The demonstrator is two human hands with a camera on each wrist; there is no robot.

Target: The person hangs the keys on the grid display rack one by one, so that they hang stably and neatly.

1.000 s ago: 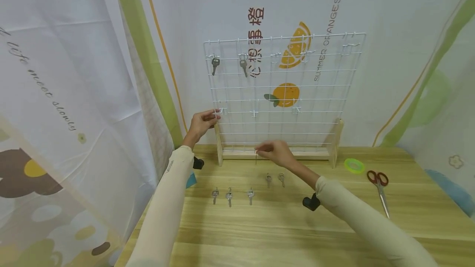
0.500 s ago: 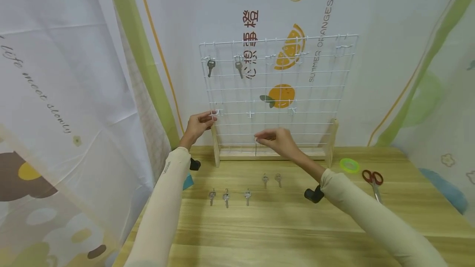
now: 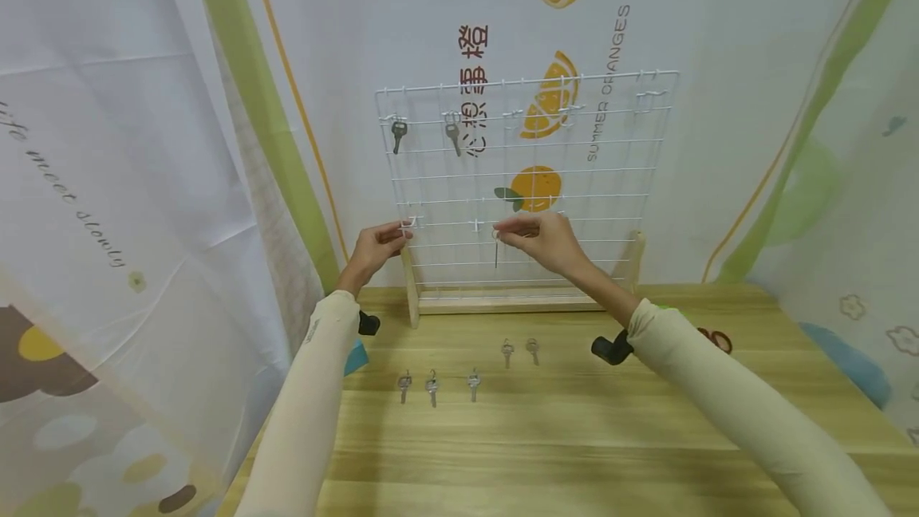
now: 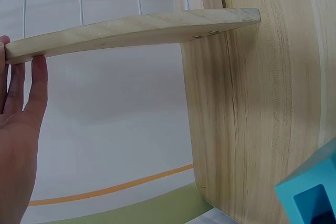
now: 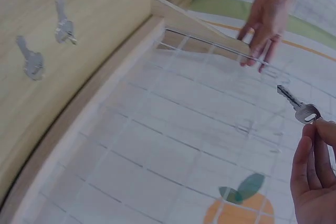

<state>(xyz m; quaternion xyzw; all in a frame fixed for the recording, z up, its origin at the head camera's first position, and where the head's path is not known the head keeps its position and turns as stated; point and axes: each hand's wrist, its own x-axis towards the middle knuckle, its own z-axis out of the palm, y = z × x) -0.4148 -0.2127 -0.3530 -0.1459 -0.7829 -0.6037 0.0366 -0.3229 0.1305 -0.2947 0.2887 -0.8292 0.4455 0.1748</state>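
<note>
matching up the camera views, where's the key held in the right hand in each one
Head: key slightly right of centre, hanging from the right hand.
Left wrist: not in it.
Right wrist: key toward the right edge, about mid-height.
Shared landmark: wire grid, in all three.

Wrist view crops left fingers; sleeve half-hides scissors.
</note>
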